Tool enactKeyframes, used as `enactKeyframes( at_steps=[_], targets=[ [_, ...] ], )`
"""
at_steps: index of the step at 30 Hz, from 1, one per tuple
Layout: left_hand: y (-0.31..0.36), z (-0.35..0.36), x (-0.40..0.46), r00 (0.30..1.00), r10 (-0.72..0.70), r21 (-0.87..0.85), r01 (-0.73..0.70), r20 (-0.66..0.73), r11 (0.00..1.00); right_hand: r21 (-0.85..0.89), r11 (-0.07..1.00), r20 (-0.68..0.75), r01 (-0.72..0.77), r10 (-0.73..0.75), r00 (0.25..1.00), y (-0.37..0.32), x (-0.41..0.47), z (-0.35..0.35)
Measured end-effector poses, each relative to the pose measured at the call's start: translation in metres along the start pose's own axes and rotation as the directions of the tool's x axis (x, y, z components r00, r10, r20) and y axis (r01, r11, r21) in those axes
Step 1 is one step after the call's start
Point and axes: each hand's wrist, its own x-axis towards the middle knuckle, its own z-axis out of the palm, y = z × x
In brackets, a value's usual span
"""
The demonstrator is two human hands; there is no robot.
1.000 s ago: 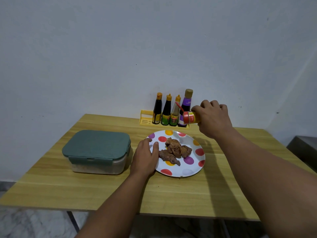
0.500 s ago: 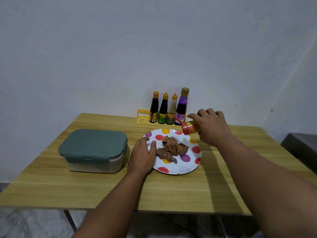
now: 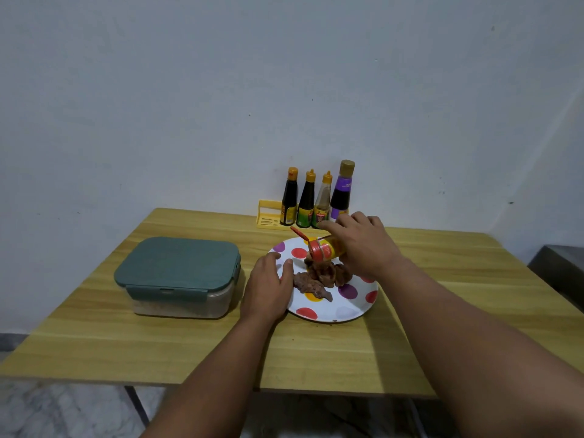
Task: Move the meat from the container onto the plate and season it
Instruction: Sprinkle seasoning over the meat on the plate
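Brown pieces of meat (image 3: 316, 281) lie on a white plate with coloured dots (image 3: 347, 306) in the middle of the table. My right hand (image 3: 366, 248) grips a small yellow seasoning shaker (image 3: 325, 250), tipped mouth-down over the meat with its red flip cap open. My left hand (image 3: 268, 286) rests on the plate's left rim, thumb and fingers spread over the edge. The container (image 3: 177, 276) stands to the left with its green lid closed.
A yellow rack (image 3: 268, 218) at the wall holds several sauce bottles (image 3: 316, 200) just behind the plate. The wooden table (image 3: 316, 352) stands against a white wall. A dark ledge (image 3: 559, 267) shows at the far right.
My right hand has carried the shaker from near the bottles down and left over the plate and tipped it further down over the meat. My left hand stays on the plate's rim.
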Motion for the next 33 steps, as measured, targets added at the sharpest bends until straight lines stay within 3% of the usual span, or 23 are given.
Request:
enactKeyframes(
  at_steps=[11,20,26,33],
  targets=[
    [0.001,-0.001,-0.002,1.0,0.018,0.01,-0.018,0.003,1.0,-0.023,0.976,-0.125,-0.218,0.214,0.969,-0.002,0.022,0.007],
    [0.001,-0.001,-0.004,0.999,0.033,0.025,-0.033,0.005,0.999,-0.078,0.939,-0.085,-0.334,0.327,0.941,0.022,0.003,0.012],
    [0.001,-0.001,-0.005,0.999,0.041,0.03,-0.041,0.008,0.999,-0.089,0.956,0.025,-0.281,0.284,0.958,0.029,-0.022,0.02],
    [0.0,0.0,-0.004,0.999,0.037,0.039,-0.037,0.016,0.999,0.013,0.996,0.092,-0.088,0.086,0.992,0.011,-0.03,0.023]
  ],
)
